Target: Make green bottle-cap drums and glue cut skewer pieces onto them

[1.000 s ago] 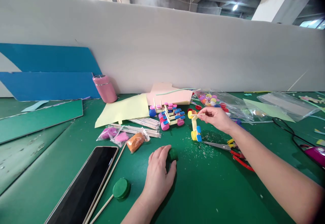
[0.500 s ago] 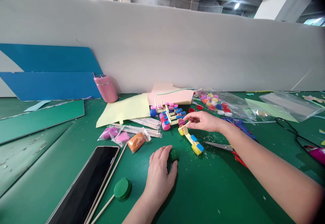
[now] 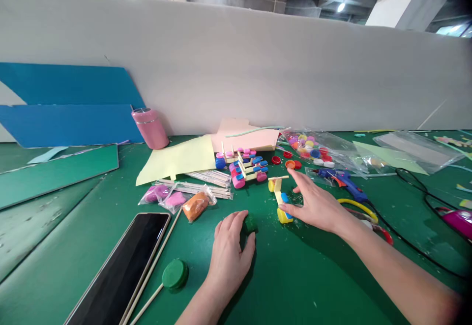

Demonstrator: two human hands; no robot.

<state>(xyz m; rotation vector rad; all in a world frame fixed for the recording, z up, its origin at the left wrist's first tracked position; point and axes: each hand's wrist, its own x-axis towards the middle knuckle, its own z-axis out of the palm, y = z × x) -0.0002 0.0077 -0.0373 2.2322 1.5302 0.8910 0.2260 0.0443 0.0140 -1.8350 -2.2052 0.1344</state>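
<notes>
My left hand (image 3: 228, 253) rests on the green table, thumb and index finger curved around a dark green bottle cap (image 3: 250, 223), their tips at its two sides. To the right, my right hand (image 3: 319, 204) is spread beside a small toy car (image 3: 278, 194) of pale sticks, yellow wheels and blue pieces. Its thumb lies over or against the blue part; the other fingers point up and away. Behind them stand more small cars (image 3: 249, 172) with pink and blue wheels. Near my left forearm lies a green cap wheel (image 3: 175, 273) on a wooden stick.
A phone (image 3: 121, 266) lies at the left, with wrapped clay (image 3: 197, 206) and bundled sticks (image 3: 206, 187) beyond it. A blue glue gun (image 3: 344, 182), scissors (image 3: 385, 234) and a black cable (image 3: 416, 251) are at the right. A pink cup (image 3: 150, 129) stands by the white partition (image 3: 236, 69).
My right hand has let go of the car's far end, drawn back to the right and spread its fingers. The car now stands turned more lengthwise. My left hand keeps its place.
</notes>
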